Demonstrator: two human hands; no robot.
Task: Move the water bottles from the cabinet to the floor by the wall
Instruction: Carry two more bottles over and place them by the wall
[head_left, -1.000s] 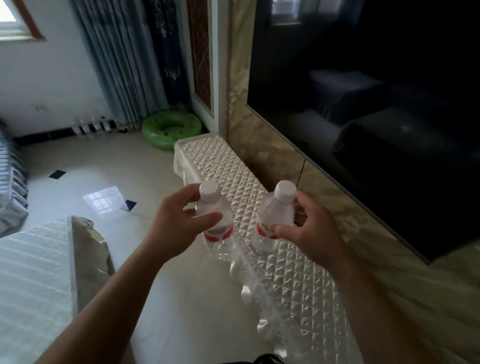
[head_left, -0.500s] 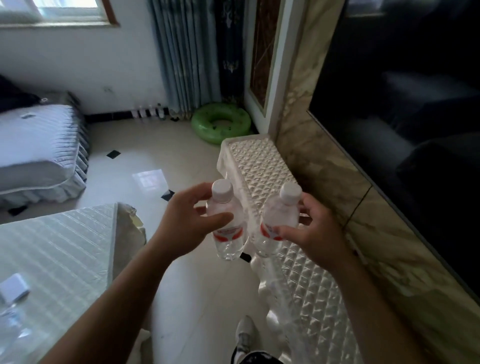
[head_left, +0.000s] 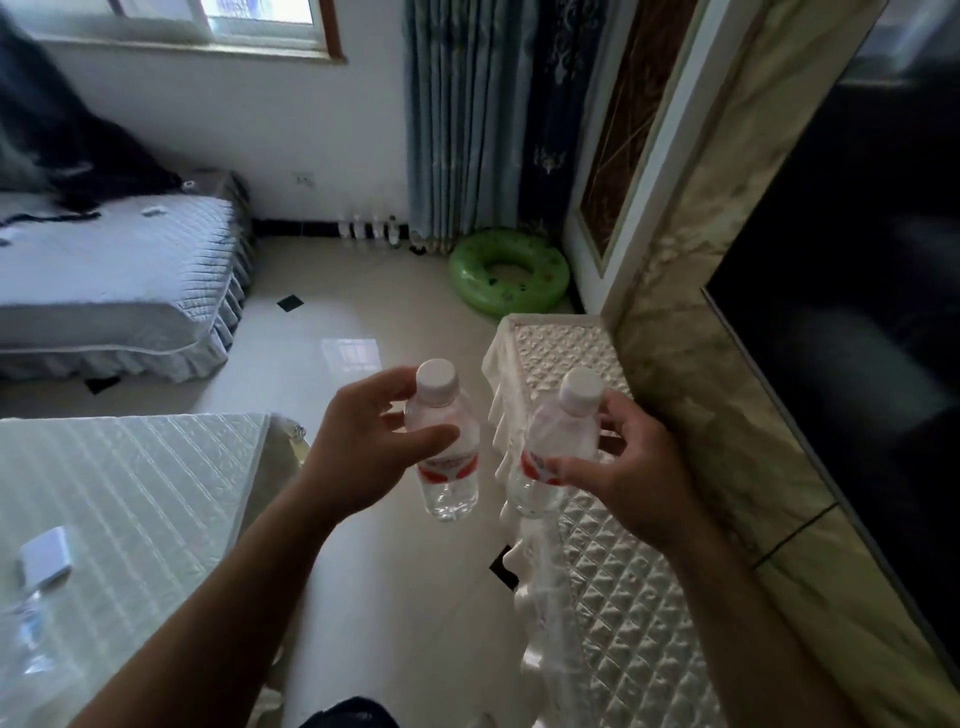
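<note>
Two small clear plastic water bottles, each with a white screw cap and a red-and-white label band, are held up in the air side by side but apart. The left bottle (head_left: 442, 447) stands nearly upright in the left hand (head_left: 358, 457), thumb across its front, above the pale tiled floor (head_left: 374, 582). The right bottle (head_left: 556, 447) leans slightly, cap to the right, pinched by the right hand (head_left: 631, 470) over the front edge of the quilt-covered cabinet (head_left: 613, 561). Far off, what seem to be more bottles (head_left: 370, 229) stand in a row on the floor against the wall (head_left: 311, 130); they are too small to count.
</note>
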